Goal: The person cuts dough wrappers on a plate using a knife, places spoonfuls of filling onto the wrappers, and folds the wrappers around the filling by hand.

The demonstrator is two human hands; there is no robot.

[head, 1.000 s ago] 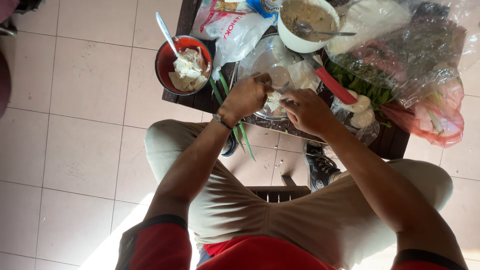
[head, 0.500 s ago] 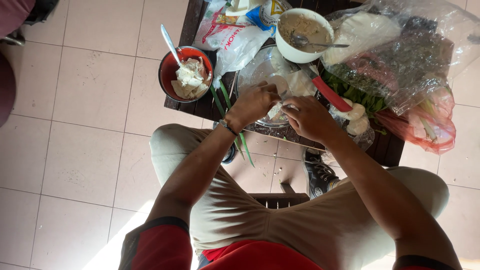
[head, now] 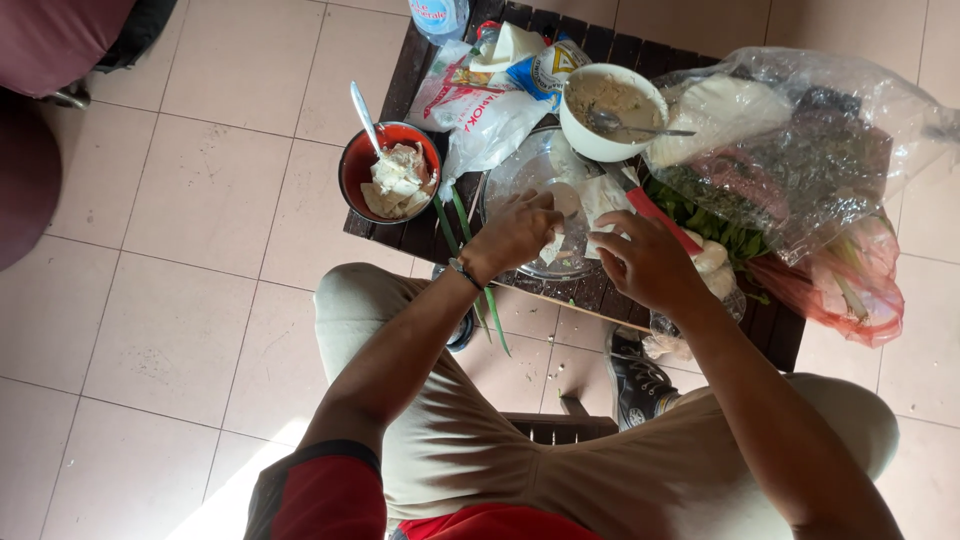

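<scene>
My left hand (head: 515,235) and my right hand (head: 645,262) meet over a clear glass plate (head: 520,175) on a low dark slatted table (head: 600,290). Both pinch a thin pale wrapper (head: 600,195) that lies across the plate, the fingers of each hand on a piece of it. A white bowl (head: 612,110) of beige filling with a spoon stands just beyond the plate. At the table's left edge a red bowl (head: 390,172) holds white pieces and a spoon. A red-handled knife (head: 660,218) lies beside my right hand.
Long green stalks (head: 465,250) hang over the table's near edge. Clear plastic bags (head: 800,150) of leafy greens fill the right side. Printed packets (head: 490,85) and a bottle (head: 438,15) lie at the back. My knees and a black shoe (head: 635,380) are below, on beige floor tiles.
The view has shifted, so the table sits lower in frame. My hands stay together over the glass plate, fingers working the pale wrapper; nothing else has moved.
</scene>
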